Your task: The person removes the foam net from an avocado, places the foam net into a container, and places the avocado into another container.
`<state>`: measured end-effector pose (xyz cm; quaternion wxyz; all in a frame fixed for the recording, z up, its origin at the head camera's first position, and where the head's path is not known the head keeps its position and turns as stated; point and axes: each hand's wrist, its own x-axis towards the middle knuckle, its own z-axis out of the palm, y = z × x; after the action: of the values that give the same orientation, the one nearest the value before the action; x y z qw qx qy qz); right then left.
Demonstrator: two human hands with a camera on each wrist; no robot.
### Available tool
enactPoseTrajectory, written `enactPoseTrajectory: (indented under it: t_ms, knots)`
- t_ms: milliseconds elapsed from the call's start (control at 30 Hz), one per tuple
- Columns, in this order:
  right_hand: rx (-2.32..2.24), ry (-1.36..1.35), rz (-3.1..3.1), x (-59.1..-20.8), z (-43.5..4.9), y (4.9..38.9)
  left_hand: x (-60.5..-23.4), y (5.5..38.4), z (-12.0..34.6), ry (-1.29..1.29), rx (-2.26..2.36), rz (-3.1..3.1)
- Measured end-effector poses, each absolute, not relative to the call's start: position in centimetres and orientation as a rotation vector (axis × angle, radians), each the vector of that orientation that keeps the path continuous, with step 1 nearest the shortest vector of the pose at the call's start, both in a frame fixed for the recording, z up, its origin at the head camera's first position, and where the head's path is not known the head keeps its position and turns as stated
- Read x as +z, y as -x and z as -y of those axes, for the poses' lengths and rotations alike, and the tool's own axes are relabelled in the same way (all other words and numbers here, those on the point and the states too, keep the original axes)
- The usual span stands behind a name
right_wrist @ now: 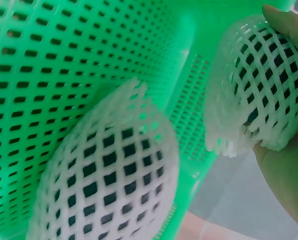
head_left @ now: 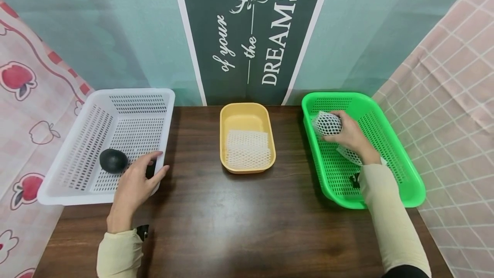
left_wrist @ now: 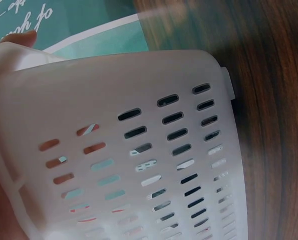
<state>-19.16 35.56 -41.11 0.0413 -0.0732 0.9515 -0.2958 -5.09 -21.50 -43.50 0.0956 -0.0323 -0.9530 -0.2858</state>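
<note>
My left hand (head_left: 135, 181) grips the right rim of the white basket (head_left: 167, 110), with fingertips over the edge. A dark thing shows between its thumb and fingers, mostly hidden. In that basket lies a bare dark avocado (head_left: 113, 161). My right hand (head_left: 349, 134) holds an avocado in a white foam net (head_left: 328, 123) inside the green basket (head_left: 409, 183); the right wrist view shows the net (right_wrist: 264, 85) wrapped around it. A second netted avocado (right_wrist: 111, 185) rests in the green basket, partly hidden under my right forearm in the head view.
Between the baskets a yellow tray (head_left: 247, 110) holds white foam nets (head_left: 248, 149). All three containers stand on a dark wooden table (head_left: 231, 218). A teal printed cloth (head_left: 131, 25) hangs behind, with patterned cloths at both sides.
</note>
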Motion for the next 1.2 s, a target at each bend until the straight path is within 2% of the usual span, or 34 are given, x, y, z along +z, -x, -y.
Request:
enactPoseTrajectory:
  t_ms: [667, 1200]
  knots:
    - [-0.934, 0.411, -3.002, -36.9, -31.3, 15.8, -43.3, 5.0, 21.6, 0.088, -0.848, 2.829]
    - [-1.084, 0.531, -2.932, -36.6, -26.2, 12.1, -43.4, 5.2, 21.7, 0.078, -0.844, 2.844]
